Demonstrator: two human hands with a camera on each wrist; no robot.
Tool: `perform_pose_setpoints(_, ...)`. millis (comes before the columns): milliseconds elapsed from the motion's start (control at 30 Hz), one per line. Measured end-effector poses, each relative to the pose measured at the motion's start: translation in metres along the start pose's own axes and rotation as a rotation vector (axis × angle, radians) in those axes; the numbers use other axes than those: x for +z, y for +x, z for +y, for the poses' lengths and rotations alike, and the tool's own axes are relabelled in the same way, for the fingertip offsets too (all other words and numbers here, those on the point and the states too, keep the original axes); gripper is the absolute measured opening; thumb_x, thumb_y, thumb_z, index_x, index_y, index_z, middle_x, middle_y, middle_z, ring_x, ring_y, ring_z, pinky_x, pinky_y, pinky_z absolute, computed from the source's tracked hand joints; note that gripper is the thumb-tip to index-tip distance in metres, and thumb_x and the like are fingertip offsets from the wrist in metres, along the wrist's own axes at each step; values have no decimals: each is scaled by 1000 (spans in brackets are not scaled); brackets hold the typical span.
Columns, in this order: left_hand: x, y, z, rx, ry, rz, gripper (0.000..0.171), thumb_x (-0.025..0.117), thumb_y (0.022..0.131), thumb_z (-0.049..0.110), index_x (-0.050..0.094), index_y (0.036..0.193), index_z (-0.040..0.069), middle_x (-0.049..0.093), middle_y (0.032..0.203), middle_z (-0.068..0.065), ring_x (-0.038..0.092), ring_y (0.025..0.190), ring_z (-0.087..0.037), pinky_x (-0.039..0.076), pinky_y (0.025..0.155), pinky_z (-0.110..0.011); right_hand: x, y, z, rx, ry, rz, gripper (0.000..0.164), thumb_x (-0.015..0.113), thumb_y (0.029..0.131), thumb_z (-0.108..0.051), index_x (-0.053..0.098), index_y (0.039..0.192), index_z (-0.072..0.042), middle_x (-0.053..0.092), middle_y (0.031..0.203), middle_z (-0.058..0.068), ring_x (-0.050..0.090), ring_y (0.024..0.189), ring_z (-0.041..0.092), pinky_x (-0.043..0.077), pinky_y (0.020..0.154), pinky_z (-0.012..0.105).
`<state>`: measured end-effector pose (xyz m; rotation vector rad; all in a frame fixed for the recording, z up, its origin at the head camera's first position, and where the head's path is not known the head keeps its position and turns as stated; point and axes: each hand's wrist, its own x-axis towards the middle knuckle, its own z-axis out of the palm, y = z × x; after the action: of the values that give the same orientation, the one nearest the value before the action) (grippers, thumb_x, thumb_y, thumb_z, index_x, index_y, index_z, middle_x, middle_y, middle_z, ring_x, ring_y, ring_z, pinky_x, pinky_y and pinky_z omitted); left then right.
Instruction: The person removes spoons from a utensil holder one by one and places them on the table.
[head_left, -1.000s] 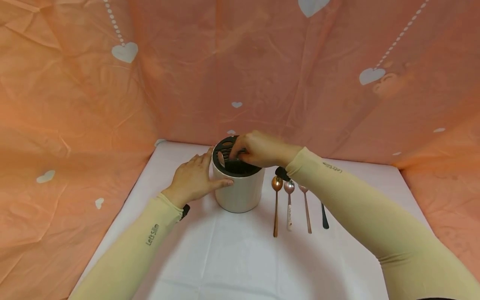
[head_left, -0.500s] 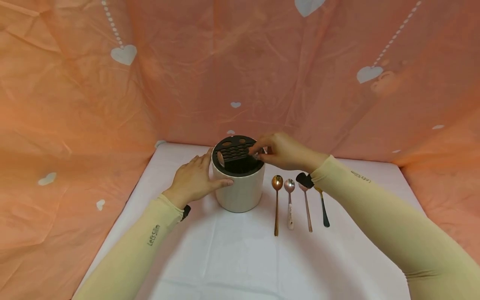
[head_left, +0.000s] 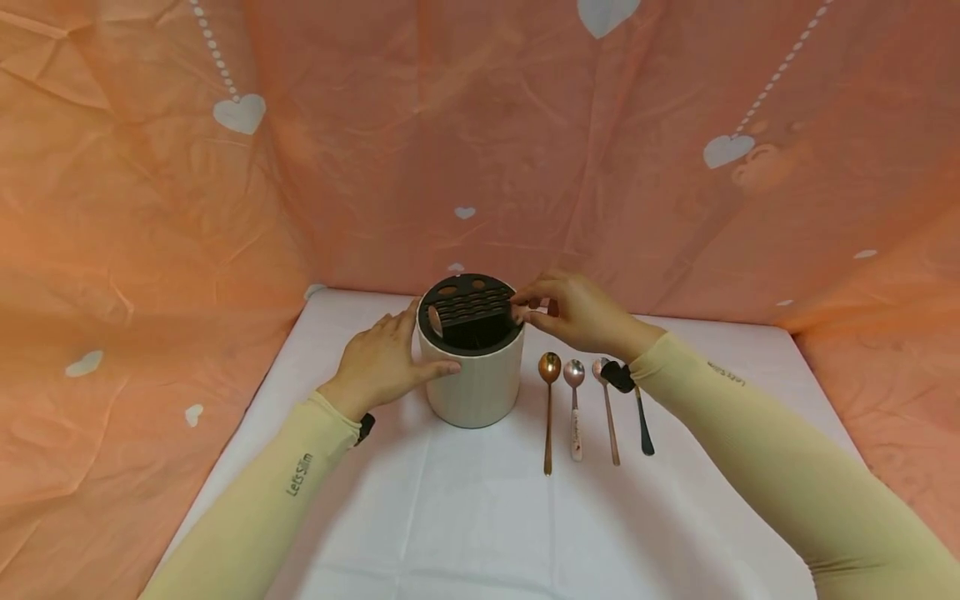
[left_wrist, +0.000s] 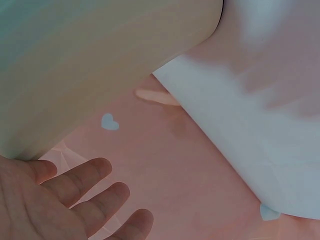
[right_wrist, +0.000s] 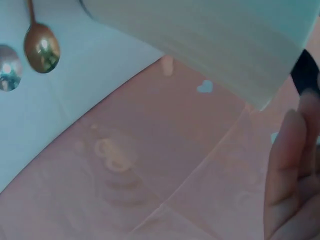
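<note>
A white round cutlery holder (head_left: 476,392) stands on the table, with a slotted black lid (head_left: 463,287) on top. My left hand (head_left: 378,358) lies against its left side, fingers straight and spread, thumb across the front. At the lid's right edge, my right hand (head_left: 581,308) pinches a small shiny pinkish piece, apparently the head of a spoon (head_left: 518,313); its lower part is hidden. Another spoon-like oval head (head_left: 436,322) shows at the lid's left edge. In the right wrist view, the right fingers (right_wrist: 285,175) are upright beside the dark lid edge (right_wrist: 303,72).
Right of the holder lie a gold spoon (head_left: 550,367), a silver-headed spoon with a pale handle (head_left: 575,433), a rose-gold spoon (head_left: 611,425) and a dark-handled utensil (head_left: 645,433), partly behind the right wrist. A pink-orange curtain (head_left: 375,167) surrounds the white table (head_left: 450,517).
My right hand has moved right, from over the lid's middle slots to its right edge, with the shiny piece at its fingertips. The left hand has stayed on the holder.
</note>
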<state>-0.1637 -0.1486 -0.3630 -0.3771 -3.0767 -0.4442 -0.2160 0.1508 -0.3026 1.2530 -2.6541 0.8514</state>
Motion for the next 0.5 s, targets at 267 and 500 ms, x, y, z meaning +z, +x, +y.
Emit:
perform_pose_setpoints(267, 1, 0, -1, -1, -7, -7, 131, 37, 69, 98, 15, 160, 7, 38, 154, -19, 39, 138, -42, 38, 104, -58, 4, -4, 1, -61, -5, -6, 21, 71, 92, -6, 75, 113, -9, 60, 131, 14, 64, 89, 20, 56, 71, 29)
perform_pose_setpoints(500, 1, 0, -2, 0, -6, -10, 131, 36, 69, 98, 13, 160, 7, 37, 155, -19, 39, 138, -42, 38, 104, -58, -2, -10, 3, -36, 142, -24, 20, 70, 90, 3, 72, 107, -7, 61, 131, 14, 63, 80, 16, 56, 67, 34)
